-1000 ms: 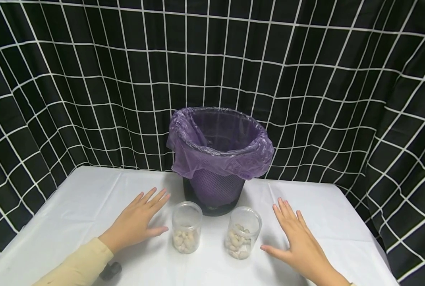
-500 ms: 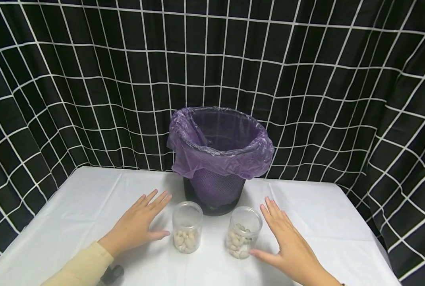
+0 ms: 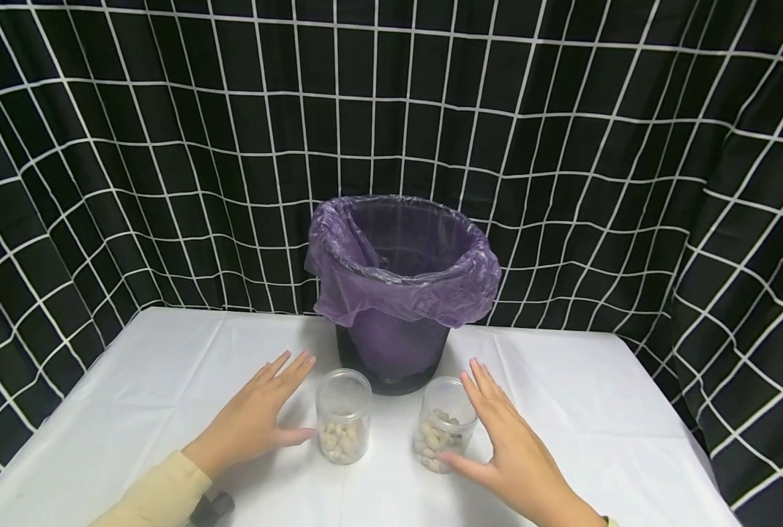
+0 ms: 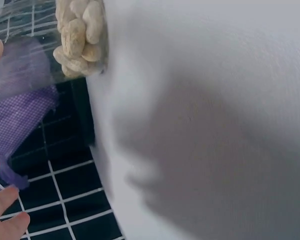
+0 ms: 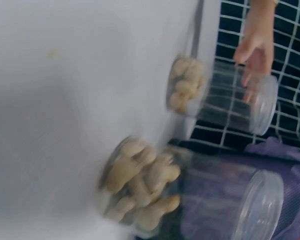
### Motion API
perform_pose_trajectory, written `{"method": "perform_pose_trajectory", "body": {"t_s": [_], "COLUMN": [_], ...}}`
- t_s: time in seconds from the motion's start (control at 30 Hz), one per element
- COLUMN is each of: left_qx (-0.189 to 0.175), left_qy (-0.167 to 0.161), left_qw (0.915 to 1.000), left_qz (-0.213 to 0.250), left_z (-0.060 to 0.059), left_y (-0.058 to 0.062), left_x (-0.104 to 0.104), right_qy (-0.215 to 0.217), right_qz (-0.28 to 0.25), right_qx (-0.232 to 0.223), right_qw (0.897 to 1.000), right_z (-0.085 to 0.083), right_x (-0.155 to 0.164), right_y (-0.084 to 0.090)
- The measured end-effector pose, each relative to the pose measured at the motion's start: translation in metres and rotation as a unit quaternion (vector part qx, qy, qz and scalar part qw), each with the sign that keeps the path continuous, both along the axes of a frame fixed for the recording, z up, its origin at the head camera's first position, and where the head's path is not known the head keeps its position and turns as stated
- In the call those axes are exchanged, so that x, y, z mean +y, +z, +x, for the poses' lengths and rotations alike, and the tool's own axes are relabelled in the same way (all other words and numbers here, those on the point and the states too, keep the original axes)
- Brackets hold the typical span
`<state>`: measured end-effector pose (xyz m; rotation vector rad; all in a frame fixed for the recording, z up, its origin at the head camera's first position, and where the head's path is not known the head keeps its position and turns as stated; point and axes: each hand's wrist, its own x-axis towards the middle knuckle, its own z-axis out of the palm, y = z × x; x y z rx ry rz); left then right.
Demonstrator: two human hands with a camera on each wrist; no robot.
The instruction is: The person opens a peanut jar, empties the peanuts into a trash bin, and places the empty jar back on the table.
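Note:
Two clear plastic jars stand upright side by side, each partly filled with unshelled peanuts. Beside the left jar, my left hand hovers with fingers spread and its thumb pointing toward the jar wall. My right hand reaches around the right jar, with its thumb overlapping the jar's front and its fingers at the far right side. Whether that thumb touches the plastic cannot be told. In the right wrist view, both jars and their peanuts show, and only bits of my right fingers appear at the edge.
Behind the jars stands a black mesh waste bin lined with a purple plastic bag. A white cloth covers the table. A small dark object lies under my left forearm. Black gridded curtains enclose the back and sides.
My right hand has moved left, from beside the right jar to partly around it. The left hand has crept slightly closer to the left jar. Both jars stay standing.

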<state>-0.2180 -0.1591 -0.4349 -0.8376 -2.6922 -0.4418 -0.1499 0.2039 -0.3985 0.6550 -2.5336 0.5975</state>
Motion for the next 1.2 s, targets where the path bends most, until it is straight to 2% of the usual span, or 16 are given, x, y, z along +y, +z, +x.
{"method": "perform_pose_trajectory", "body": {"t_s": [0.13,0.37,0.63,0.77,0.93,1.2], "left_qx": [-0.015,-0.058,-0.088,-0.124,-0.171,-0.204], "left_qy": [0.007,0.025,0.048,0.047,0.03,0.007], "left_qw": [0.9997,0.9966,0.991,0.9856,0.9746,0.9603], "left_qz": [0.019,0.052,0.088,0.105,0.141,0.19], "left_z": [0.002,0.005,0.013,0.015,0.017,0.017], "left_y": [-0.003,-0.007,-0.015,-0.018,-0.022,-0.034], "left_x": [0.001,0.004,0.008,0.01,0.013,0.021], "right_qy": [-0.001,0.027,0.057,0.069,0.064,0.049], "right_qz": [-0.015,-0.056,-0.097,-0.119,-0.161,-0.202], "right_qx": [-0.022,-0.04,-0.09,-0.096,-0.098,-0.144], "right_qw": [1.0,0.997,0.989,0.986,0.98,0.967], "right_z": [0.002,0.001,0.0,-0.002,-0.002,-0.003], "right_x": [-0.012,-0.028,-0.044,-0.054,-0.065,-0.084], "right_y": [0.002,0.003,0.003,0.004,0.005,0.002]}}
